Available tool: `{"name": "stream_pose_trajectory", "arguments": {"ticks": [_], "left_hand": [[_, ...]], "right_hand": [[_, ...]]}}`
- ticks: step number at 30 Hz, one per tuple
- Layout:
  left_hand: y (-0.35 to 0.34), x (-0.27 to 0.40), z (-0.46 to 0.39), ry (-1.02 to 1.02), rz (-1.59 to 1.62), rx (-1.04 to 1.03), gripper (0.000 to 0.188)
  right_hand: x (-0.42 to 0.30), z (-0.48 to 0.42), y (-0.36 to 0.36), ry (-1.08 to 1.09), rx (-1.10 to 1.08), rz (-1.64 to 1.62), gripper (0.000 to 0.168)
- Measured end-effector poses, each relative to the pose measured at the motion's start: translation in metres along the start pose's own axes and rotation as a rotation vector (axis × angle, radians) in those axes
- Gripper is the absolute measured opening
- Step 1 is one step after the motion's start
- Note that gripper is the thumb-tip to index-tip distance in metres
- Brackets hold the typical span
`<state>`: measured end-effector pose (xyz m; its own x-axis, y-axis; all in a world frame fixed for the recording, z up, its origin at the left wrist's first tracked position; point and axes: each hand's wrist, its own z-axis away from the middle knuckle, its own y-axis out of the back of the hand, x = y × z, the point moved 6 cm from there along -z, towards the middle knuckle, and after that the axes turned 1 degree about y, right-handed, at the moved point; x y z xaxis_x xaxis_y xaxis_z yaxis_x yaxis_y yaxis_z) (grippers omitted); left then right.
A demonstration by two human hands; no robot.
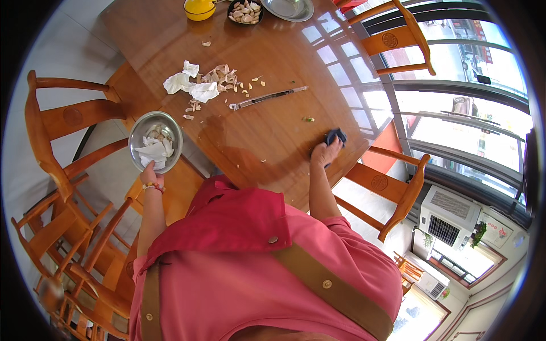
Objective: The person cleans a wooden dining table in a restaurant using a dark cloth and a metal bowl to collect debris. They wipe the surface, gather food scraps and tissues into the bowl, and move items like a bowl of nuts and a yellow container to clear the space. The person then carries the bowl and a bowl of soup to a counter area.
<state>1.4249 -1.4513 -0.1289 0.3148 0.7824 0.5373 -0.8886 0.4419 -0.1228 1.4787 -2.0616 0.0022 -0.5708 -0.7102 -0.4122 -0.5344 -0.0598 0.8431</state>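
Note:
My left hand (152, 172) grips the rim of a round metal bowl (177, 132) beside the table's near left edge. Crumpled white tissues (158, 150) and garlic scraps lie inside the bowl. On the wooden table (264, 136), near its right end, my right hand (326, 151) presses on a dark blue cloth (336, 135). Left of the cloth is a small green scrap (308, 119). A long, narrow strip in clear plastic (268, 97) lies mid-table. Beyond it are crumpled tissues (204, 91), a heap of garlic skins (220, 76) and scattered garlic bits (244, 91).
At the far edge stand a yellow container (199, 10), a black bowl of garlic cloves (245, 13) and a metal dish (290, 8). Wooden chairs (79, 113) stand on the left; others (384, 183) are at the right, near the windows.

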Motion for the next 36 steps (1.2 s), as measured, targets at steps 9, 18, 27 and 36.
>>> {"name": "stream_pose_trajectory", "arguments": {"ticks": [9,18,27,36], "left_hand": [[-0.011,0.013,0.022,-0.013,-0.029,0.034,0.036],[-0.011,0.017,0.027,-0.078,0.044,0.021,0.038],[-0.007,0.010,0.018,-0.075,0.032,0.043,0.035],[-0.010,0.013,0.027,-0.075,0.026,0.014,0.035]], "right_hand": [[-0.127,0.039,-0.043,0.136,-0.381,-0.506,0.048],[-0.216,0.017,0.020,0.665,-0.578,-0.156,0.050],[-0.431,0.124,-0.057,1.941,-0.827,0.125,0.075],[-0.421,0.131,-0.122,1.882,-1.048,-0.280,0.043]]}}
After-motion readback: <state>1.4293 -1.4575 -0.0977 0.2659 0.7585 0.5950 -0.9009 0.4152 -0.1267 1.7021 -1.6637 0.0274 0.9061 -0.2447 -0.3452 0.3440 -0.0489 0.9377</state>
